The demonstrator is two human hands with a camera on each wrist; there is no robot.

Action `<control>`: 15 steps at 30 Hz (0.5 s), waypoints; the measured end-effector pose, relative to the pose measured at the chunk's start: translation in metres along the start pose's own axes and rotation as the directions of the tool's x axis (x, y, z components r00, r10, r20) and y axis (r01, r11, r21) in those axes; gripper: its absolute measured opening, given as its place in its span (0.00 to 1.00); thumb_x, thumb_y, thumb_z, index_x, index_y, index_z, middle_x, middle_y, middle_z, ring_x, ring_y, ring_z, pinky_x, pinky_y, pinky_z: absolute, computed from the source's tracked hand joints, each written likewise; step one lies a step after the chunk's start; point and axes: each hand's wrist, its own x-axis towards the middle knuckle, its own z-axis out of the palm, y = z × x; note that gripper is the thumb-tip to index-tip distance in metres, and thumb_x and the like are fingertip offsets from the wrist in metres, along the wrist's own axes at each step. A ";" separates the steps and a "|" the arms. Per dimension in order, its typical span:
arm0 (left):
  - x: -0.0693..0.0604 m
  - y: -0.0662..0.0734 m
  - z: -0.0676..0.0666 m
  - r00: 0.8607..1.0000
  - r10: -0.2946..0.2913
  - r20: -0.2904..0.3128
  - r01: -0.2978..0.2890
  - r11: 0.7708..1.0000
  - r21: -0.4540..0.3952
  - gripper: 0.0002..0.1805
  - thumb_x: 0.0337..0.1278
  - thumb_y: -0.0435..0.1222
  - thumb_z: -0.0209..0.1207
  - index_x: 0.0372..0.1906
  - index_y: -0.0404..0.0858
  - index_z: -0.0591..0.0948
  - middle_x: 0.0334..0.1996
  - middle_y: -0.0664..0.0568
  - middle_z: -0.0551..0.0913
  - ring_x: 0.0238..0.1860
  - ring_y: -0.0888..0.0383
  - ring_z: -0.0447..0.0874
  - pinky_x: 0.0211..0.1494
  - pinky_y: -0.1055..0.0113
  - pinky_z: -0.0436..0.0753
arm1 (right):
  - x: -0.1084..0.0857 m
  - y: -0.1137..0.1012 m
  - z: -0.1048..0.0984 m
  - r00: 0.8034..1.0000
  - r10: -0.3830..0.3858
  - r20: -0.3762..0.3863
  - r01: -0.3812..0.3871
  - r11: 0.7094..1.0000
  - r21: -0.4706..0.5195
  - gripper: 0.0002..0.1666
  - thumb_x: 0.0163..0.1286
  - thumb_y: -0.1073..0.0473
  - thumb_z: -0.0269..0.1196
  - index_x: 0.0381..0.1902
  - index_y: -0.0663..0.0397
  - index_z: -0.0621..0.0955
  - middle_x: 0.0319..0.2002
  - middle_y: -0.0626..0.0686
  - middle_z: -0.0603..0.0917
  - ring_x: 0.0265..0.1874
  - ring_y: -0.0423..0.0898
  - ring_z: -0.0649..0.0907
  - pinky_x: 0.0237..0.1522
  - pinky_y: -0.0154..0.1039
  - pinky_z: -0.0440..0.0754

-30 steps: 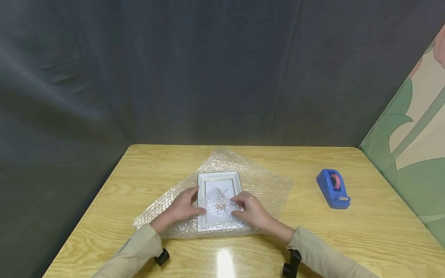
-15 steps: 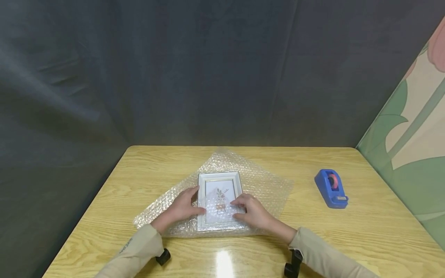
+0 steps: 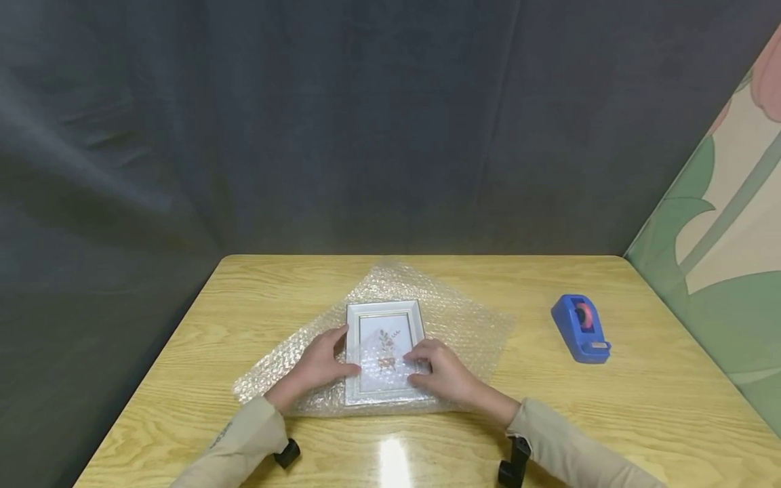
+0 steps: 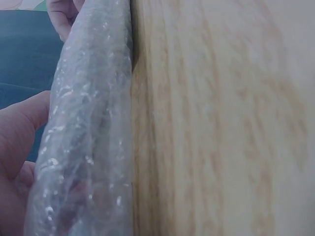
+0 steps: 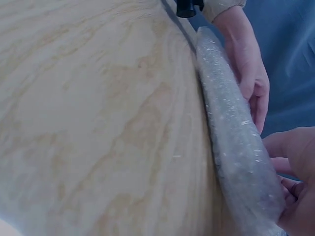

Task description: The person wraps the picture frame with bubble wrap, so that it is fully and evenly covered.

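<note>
Passable tabletop (image 3: 532, 325) separates two obstacles, bubble wrap (image 3: 466, 325) and tape dispenser (image 3: 579, 339).

Glare hits me off the wood-grain tabletop (image 3: 537, 366) at six o'clock; the bubble wrap (image 3: 466, 325) glints. Wrist views look hazy.

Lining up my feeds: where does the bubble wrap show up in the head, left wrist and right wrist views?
Head: bubble wrap at lower centre, spread on the wooden tabletop.
Left wrist: bubble wrap in a tall band left of centre.
Right wrist: bubble wrap right of centre, slanting toward the bottom right.
Shared landmark: the wooden tabletop, visible in all three.
</note>
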 end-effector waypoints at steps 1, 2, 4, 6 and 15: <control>0.000 -0.001 0.000 1.000 0.005 -0.001 -0.005 1.000 -0.001 0.51 0.34 0.44 0.71 0.66 0.31 0.59 0.61 0.36 0.65 0.57 0.42 0.69 0.59 0.52 0.70 | 0.001 0.000 -0.001 1.000 0.000 0.008 0.000 1.000 0.015 0.18 0.47 0.65 0.69 0.40 0.63 0.81 0.31 0.49 0.78 0.30 0.42 0.73 0.30 0.30 0.75; 0.001 -0.001 0.000 1.000 0.003 0.000 -0.003 1.000 -0.004 0.51 0.33 0.43 0.71 0.66 0.31 0.59 0.61 0.36 0.65 0.57 0.42 0.69 0.59 0.53 0.70 | 0.002 0.001 -0.002 1.000 -0.004 0.014 0.003 1.000 0.028 0.18 0.48 0.65 0.69 0.40 0.63 0.81 0.31 0.50 0.79 0.29 0.42 0.73 0.30 0.30 0.75; 0.001 -0.001 0.000 1.000 -0.006 0.000 0.006 1.000 -0.004 0.51 0.32 0.43 0.71 0.66 0.32 0.59 0.61 0.36 0.65 0.57 0.43 0.69 0.59 0.54 0.71 | 0.006 0.002 -0.006 1.000 -0.004 0.026 0.002 0.998 0.060 0.18 0.50 0.65 0.68 0.41 0.64 0.81 0.31 0.52 0.79 0.29 0.44 0.74 0.30 0.30 0.76; 0.001 0.000 0.000 1.000 -0.006 -0.003 0.006 1.000 -0.001 0.52 0.32 0.43 0.71 0.66 0.31 0.59 0.61 0.36 0.66 0.57 0.43 0.70 0.59 0.53 0.71 | 0.011 0.003 -0.011 0.999 0.010 0.033 -0.013 0.995 0.095 0.19 0.52 0.64 0.67 0.42 0.65 0.80 0.33 0.54 0.80 0.31 0.46 0.76 0.31 0.31 0.77; 0.000 0.000 0.000 1.000 -0.002 -0.012 0.002 1.000 0.014 0.51 0.31 0.44 0.71 0.65 0.31 0.61 0.60 0.35 0.66 0.58 0.41 0.67 0.60 0.51 0.68 | 0.054 0.024 -0.045 0.995 0.094 -0.034 -0.090 0.989 0.117 0.23 0.57 0.62 0.63 0.48 0.71 0.76 0.44 0.65 0.79 0.43 0.59 0.77 0.42 0.46 0.80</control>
